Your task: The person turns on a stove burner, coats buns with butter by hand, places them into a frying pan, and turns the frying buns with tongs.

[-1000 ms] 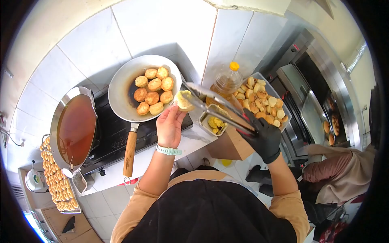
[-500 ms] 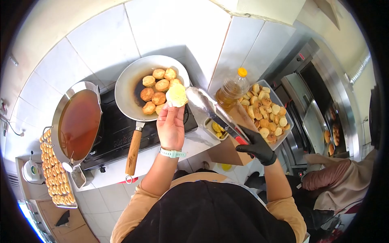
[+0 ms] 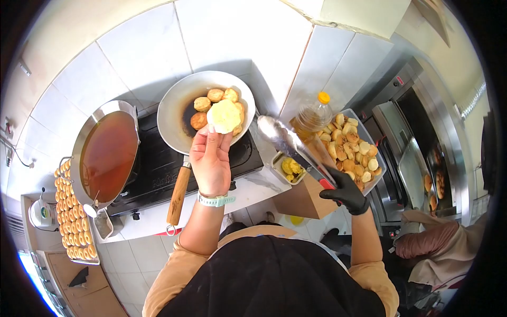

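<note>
The round, pale-yellow baked piece (image 3: 224, 117) now stands clear of the long silver metal tongs with red grips (image 3: 289, 147). The bare left hand (image 3: 212, 166) alone pinches it at its lower edge, between thumb and fingers, holding its yellow face up in front of the grey-white round pan (image 3: 172, 112). For the work in hand, this suggests that control of the piece rests wholly with the left fingertips. The black-gloved right hand (image 3: 346, 193) is closed around the tongs near their red grips; the tongs' arms lie close together, with nothing visible between their tips.

Against the frame from a second ago, the piece has shifted from beside the pan's right edge, where it sat at the tongs' tips, to in front of the pan's contents. The tongs were spread wide then and have since narrowed, and their tips now point into the gap between the pan and the small metal container (image 3: 274, 165) of lumpy yellow food (image 3: 291, 167) on the white marble counter (image 3: 256, 188). Several of the golden-brown round pieces (image 3: 202, 103) in the pan are now hidden behind the raised one. The wooden-handled pan remains on the black stove (image 3: 158, 186). Strong light washes out the raised face, so I cannot tell whether its yellow is a spread layer or the bare crumb.
</note>
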Tool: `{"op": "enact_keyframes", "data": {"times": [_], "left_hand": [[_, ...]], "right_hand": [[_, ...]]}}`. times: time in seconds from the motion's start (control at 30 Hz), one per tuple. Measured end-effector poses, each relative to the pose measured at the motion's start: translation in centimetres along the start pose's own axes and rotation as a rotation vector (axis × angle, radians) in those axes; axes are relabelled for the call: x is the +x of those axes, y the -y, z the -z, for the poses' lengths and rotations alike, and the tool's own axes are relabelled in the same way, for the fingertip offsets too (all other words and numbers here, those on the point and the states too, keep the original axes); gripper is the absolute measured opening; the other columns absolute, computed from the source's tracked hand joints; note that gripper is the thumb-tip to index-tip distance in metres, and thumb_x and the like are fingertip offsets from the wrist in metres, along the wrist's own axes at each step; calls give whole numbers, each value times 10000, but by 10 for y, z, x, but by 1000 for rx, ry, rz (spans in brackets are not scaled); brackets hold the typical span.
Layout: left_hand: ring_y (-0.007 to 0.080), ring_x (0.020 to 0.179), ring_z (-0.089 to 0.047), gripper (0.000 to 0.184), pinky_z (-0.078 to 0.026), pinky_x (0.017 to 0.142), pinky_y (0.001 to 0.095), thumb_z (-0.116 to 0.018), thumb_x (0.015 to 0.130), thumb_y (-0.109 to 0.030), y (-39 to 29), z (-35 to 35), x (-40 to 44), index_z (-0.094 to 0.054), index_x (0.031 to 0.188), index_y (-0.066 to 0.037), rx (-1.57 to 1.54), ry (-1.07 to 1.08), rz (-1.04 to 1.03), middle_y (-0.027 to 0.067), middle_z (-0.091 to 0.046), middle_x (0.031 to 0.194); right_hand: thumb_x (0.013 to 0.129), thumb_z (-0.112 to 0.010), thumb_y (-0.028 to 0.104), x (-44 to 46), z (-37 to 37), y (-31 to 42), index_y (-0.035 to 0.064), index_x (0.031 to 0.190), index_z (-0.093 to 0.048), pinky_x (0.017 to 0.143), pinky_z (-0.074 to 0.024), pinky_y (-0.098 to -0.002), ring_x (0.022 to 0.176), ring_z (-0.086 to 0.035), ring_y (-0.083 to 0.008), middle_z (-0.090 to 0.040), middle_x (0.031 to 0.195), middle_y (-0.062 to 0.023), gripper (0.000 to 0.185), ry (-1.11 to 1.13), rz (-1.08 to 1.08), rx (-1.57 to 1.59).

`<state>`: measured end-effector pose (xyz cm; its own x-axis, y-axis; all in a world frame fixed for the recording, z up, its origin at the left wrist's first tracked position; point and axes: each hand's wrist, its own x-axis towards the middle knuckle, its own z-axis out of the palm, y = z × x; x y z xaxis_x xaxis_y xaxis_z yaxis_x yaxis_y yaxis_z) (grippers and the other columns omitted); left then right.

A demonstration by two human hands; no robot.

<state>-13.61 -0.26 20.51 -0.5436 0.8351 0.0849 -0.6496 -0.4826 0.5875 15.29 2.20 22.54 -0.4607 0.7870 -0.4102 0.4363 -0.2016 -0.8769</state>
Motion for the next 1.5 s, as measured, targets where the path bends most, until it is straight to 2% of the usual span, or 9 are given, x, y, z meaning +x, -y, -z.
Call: {"op": "enact_keyframes", "data": {"times": [0.07,0.13,0.23,0.47,0.6,0.7,0.97,1.23,1.5], "left_hand": [[212,1028,-551,122,-419,951,393,-470,905,-90,3,3,0,-495,985,0,56,15,-45,117,-572,1054],[201,1016,-555,112,-420,947,395,-471,904,-88,10,2,-3,-490,983,-9,44,65,-23,109,-572,1048],[185,997,-560,95,-420,943,400,-467,906,-85,16,-2,-7,-481,975,-21,11,127,9,98,-572,1043],[199,1003,-559,115,-439,923,385,-454,909,-85,9,-2,-9,-490,988,-10,2,95,5,114,-576,1047],[204,973,-572,117,-448,919,388,-463,905,-89,11,5,-5,-519,968,-7,50,53,-17,118,-585,1033],[190,925,-590,100,-465,902,383,-479,896,-73,13,9,-2,-546,940,-13,26,35,3,105,-599,998],[161,904,-598,105,-504,841,308,-502,877,-42,7,1,-7,-561,957,-9,-82,7,115,93,-612,966],[152,896,-601,142,-500,833,284,-512,871,-45,1,-5,-11,-569,996,-9,-137,71,187,88,-616,965],[170,930,-600,133,-483,886,319,-488,881,-46,-13,-5,-1,-563,972,16,-55,7,105,102,-613,982]], "right_hand": [[621,-763,126,4,-7,3,1,1308,-358,581,-412,-192,663,-488,-55,-532,890,-8,808,-118,300,-133],[564,-828,174,4,-21,12,1,1309,-357,860,-404,-263,966,-501,-120,-535,1111,-67,899,-173,382,-84],[572,-825,190,7,-28,27,-11,1302,-362,949,-335,-284,1086,-442,-140,-490,1214,-98,887,-104,233,-57],[580,-818,179,12,-19,8,-7,1309,-357,840,-400,-234,990,-470,-104,-520,1149,-66,883,-154,216,36],[582,-822,242,-2,-22,21,29,1307,-376,592,-392,-170,664,-385,-34,-536,934,3,877,-372,259,-266],[589,-819,239,-10,-27,34,27,1309,-373,611,-386,-166,680,-396,-37,-541,935,11,873,-415,282,-479],[659,-762,207,15,-20,4,34,1299,-389,557,-398,-165,652,-459,-23,-533,856,33,761,73,210,29],[653,-643,105,23,-8,7,27,1309,-370,455,-360,-180,523,-432,-43,-463,728,12,714,291,-113,163],[593,-585,60,9,10,14,13,1317,-349,455,-350,-169,520,-423,-39,-459,704,12,763,268,-53,135]]}}
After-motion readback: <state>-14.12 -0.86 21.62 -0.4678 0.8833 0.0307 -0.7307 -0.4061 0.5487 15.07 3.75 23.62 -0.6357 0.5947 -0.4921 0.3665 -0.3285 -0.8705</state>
